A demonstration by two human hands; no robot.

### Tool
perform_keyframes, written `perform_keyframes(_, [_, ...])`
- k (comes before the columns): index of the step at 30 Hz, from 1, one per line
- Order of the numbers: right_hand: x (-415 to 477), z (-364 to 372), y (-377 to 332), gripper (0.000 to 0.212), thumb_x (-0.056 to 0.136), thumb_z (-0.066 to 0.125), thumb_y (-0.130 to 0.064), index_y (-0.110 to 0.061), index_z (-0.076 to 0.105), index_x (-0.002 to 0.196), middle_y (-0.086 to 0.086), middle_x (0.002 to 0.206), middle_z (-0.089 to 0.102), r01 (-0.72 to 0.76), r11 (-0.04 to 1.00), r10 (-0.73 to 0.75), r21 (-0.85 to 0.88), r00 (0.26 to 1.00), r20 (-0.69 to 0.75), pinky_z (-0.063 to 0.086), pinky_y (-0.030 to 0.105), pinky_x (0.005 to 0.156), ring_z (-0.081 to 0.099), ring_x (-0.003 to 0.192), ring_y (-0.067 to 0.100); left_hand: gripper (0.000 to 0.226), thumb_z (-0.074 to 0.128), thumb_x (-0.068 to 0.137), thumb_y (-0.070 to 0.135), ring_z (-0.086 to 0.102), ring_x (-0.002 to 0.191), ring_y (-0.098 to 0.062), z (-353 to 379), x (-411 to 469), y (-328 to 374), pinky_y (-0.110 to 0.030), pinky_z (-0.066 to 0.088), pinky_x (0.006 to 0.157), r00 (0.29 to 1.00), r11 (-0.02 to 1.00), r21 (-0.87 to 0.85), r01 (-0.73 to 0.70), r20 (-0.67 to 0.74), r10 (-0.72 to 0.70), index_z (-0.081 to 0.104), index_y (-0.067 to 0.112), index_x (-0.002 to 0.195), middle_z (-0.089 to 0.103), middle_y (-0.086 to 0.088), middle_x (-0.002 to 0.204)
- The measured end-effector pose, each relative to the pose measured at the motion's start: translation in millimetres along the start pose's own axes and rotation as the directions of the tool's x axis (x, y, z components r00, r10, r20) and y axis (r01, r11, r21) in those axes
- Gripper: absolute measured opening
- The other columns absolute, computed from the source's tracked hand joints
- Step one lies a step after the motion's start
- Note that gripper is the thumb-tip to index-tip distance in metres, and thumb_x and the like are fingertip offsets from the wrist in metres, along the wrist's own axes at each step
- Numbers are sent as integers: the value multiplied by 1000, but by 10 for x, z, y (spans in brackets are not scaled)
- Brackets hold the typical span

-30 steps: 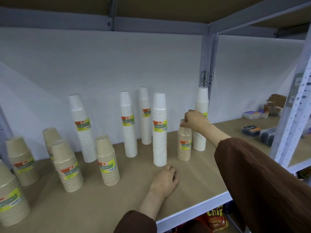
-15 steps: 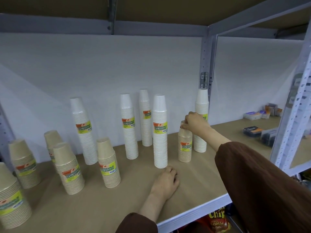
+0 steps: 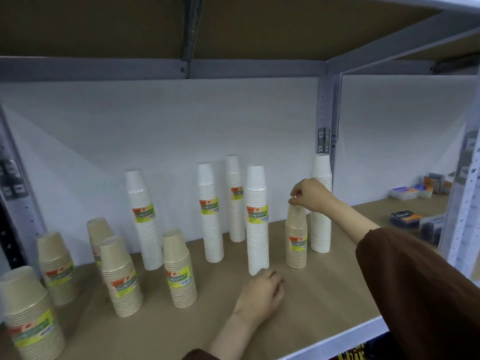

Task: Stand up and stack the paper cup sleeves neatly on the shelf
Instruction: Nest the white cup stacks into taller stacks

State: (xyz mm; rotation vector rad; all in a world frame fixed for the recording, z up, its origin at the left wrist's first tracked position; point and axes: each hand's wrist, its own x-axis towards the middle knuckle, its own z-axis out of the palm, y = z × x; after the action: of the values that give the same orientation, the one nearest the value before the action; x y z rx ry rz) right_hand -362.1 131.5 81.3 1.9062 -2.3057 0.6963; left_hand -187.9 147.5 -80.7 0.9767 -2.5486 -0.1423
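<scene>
While a person reaches into a metal shelving unit, their right hand (image 3: pixel 309 194) rests on top of a short brown sleeve of paper cups (image 3: pixel 296 237), fingertips pinched together on the top cup's base. That sleeve stands upright on the cardboard-coloured shelf board (image 3: pixel 324 289), just in front of a tall white sleeve (image 3: pixel 321 203) near the rear upright post (image 3: pixel 326 115).

Their left hand (image 3: pixel 261 292) lies loosely curled on the board, holding nothing, its knuckles just beside the foot of another tall white sleeve (image 3: pixel 257 222) with a yellow-green label reading "Disposable Tableware".

Further left, three more tall white sleeves stand upright: one far back (image 3: pixel 235 198), one slightly nearer (image 3: pixel 211 211), and one leaning a little (image 3: pixel 145 219). All cups are nested upside down inside clear wrapping.

Five short brown sleeves occupy the left side: one near the centre (image 3: pixel 179 268), one beside it (image 3: pixel 120 276), one behind that (image 3: pixel 98 235), one further left (image 3: pixel 57 266), and one at the frame's lower-left corner (image 3: pixel 28 313).

Small boxed goods (image 3: pixel 405 216) sit in the neighbouring bay to the right; their contents are too blurred to tell.
</scene>
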Motion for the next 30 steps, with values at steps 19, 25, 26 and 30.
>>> perform_keyframes(19, [408,-452,-597,77,74,69,-46,14,52,120,29,128,53,68,959,-76,276,997,19,39,48,104,51,118,41,47,61,86,19,43,122,-31,-1986,980,-748,-36,40,96,751,916,-176,361,-528,-397,47,-3,126,47,-20,129])
perform_keyframes(25, [472,-358,-605,69,72,71,-43,12,59,112,28,121,59,63,958,-97,280,989,111,48,43,82,57,107,39,60,69,80,31,44,117,-36,-2013,1183,-811,-38,40,95,723,834,-255,488,-417,-551,47,-8,119,46,-24,125])
perform_keyframes(26, [477,-338,-606,66,72,72,-42,12,61,109,29,117,61,65,955,-102,291,988,115,43,36,72,60,100,37,62,69,79,33,45,118,-36,-2009,1212,-820,-38,41,95,719,819,-263,509,-393,-573,46,-8,119,46,-24,125])
perform_keyframes(30, [480,-281,-621,55,74,72,-38,10,66,101,28,109,65,66,942,-111,328,987,120,34,28,65,52,79,23,64,69,78,36,47,118,-35,-1975,1288,-869,-38,42,94,701,777,-291,558,-337,-629,46,-7,119,48,-23,126])
